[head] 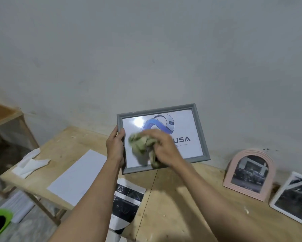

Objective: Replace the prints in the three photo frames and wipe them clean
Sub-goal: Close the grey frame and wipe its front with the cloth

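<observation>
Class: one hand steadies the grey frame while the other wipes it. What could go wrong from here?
1. Only the left hand holds the grey frame by its edge; the right hand pushing the cloth could tip it.
2. A dropped frame might hit the pink frame nearby.

- Grey rectangular photo frame (198,131) held upright over the wooden tabletop (172,198), near the wall (146,49).
- Left hand (115,147) on its left edge; right hand (162,147) with crumpled green cloth (143,145) on its glass.
- White paper sheet (77,177) left of it, crumpled white tissue (29,165) further left.
- Printed dark photo sheet (125,201) below it.
- Pink arched photo frame (249,173) right, white rectangular photo frame (293,198) rightmost.
</observation>
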